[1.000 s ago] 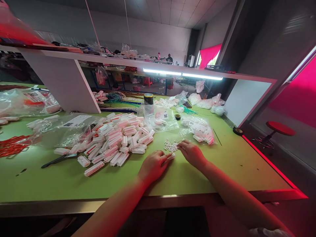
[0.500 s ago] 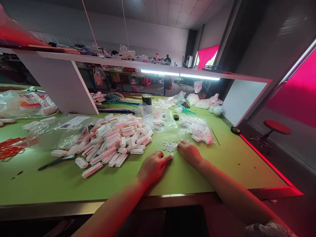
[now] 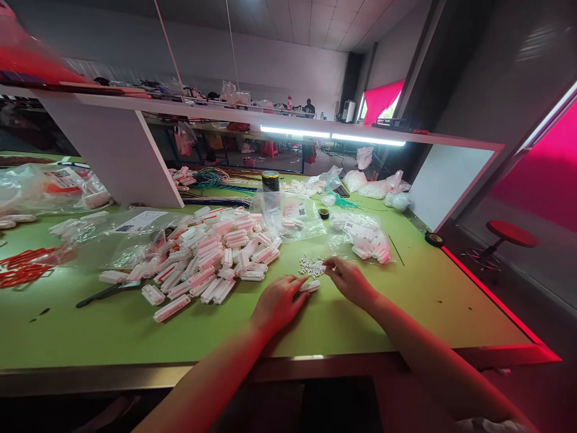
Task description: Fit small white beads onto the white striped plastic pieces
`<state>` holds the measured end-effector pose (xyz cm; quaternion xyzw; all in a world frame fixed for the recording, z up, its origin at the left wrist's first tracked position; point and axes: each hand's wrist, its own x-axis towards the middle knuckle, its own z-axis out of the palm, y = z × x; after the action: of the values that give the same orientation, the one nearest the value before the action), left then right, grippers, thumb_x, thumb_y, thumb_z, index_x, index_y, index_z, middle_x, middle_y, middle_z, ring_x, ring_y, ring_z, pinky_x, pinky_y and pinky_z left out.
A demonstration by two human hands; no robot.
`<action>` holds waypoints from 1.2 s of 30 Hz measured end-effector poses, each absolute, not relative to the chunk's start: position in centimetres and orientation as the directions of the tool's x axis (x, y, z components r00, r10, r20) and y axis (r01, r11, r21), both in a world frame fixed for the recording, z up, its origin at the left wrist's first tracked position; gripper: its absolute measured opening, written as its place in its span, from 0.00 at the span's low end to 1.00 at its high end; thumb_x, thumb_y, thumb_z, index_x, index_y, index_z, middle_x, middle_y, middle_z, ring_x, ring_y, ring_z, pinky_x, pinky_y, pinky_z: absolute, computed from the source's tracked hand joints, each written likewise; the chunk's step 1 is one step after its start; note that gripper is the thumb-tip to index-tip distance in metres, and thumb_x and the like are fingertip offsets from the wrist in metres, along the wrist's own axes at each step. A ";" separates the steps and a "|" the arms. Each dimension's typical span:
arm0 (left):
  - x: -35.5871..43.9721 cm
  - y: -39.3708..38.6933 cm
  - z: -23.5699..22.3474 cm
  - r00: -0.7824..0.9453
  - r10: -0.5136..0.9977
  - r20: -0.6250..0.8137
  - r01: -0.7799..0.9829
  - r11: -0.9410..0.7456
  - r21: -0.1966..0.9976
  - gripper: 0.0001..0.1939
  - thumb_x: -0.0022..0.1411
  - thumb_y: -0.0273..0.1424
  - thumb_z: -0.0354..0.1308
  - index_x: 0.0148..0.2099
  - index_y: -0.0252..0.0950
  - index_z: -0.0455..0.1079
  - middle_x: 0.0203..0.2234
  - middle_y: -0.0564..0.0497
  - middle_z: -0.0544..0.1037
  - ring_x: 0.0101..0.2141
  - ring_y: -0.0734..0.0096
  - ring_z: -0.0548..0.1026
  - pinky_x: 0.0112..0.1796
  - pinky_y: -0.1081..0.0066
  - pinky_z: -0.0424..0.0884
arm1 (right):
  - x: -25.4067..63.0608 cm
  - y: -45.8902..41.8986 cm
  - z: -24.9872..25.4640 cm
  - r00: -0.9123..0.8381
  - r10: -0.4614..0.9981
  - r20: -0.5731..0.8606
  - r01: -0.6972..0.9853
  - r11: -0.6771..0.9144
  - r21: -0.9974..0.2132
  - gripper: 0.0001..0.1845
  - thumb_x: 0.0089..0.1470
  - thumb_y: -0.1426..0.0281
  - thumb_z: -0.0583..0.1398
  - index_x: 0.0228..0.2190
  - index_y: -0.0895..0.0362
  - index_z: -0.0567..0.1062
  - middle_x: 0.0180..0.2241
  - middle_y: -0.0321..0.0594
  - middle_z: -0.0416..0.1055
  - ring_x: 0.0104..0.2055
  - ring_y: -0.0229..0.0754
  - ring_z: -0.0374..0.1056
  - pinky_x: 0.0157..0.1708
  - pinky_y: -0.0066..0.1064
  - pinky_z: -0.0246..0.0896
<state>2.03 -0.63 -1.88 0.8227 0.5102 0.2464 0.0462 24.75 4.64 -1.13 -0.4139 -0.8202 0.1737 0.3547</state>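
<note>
My left hand (image 3: 280,302) rests on the green tabletop with its fingers closed around a white plastic connector housing (image 3: 311,287), whose right end sticks out. Just beyond it lies a small heap of tiny white plastic pieces (image 3: 311,264). At the right edge of that heap is my right hand (image 3: 349,279), thumb and fingertips pinched together; whatever sits between them is too small to make out. Left of my hands spreads a large pile of white connector housings (image 3: 207,252), some with red strips.
Clear plastic bags (image 3: 360,234) of white parts lie behind the hands. A black tape roll (image 3: 270,180) stands near bundled wires (image 3: 211,178). Dark-handled scissors (image 3: 101,294) and orange-red parts (image 3: 27,267) lie left. A lit shelf (image 3: 288,120) spans above; a red stool (image 3: 511,233) stands right.
My right hand has lifted slightly from the heap's edge, its fingers now pinched. My left hand's fingers have shifted on the housing, which shows more of its top. The view has shifted slightly.
</note>
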 end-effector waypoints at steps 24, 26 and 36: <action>2.1 -0.4 -1.9 0.355 0.864 0.356 0.795 -0.480 0.371 0.10 0.70 0.36 0.57 0.41 0.38 0.79 0.35 0.49 0.81 0.36 0.64 0.77 0.40 0.67 0.71 | 22.2 3.0 -2.5 -0.532 0.739 0.413 0.619 0.673 -0.406 0.09 0.66 0.73 0.57 0.35 0.56 0.77 0.38 0.40 0.74 0.40 0.40 0.72 0.40 0.28 0.65; 2.1 -0.4 -1.8 0.357 0.865 0.354 0.793 -0.480 0.374 0.10 0.70 0.36 0.58 0.41 0.39 0.79 0.35 0.49 0.81 0.36 0.64 0.77 0.40 0.67 0.71 | 22.3 2.7 -2.2 -0.563 0.732 0.383 0.657 0.678 -0.330 0.11 0.67 0.73 0.56 0.37 0.55 0.78 0.40 0.41 0.75 0.40 0.39 0.72 0.40 0.27 0.65; 2.1 -0.5 -1.8 0.349 0.871 0.345 0.795 -0.470 0.384 0.10 0.69 0.36 0.58 0.41 0.39 0.79 0.35 0.49 0.81 0.37 0.64 0.77 0.40 0.68 0.70 | 22.4 2.5 -1.9 -0.613 0.691 0.382 0.696 0.702 -0.152 0.12 0.68 0.73 0.56 0.39 0.53 0.80 0.40 0.40 0.77 0.36 0.37 0.72 0.35 0.25 0.61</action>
<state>2.10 -0.49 -1.75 0.8178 0.5092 0.2575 0.0744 22.43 2.51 -1.86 -0.3862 -0.8981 -0.0056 0.2102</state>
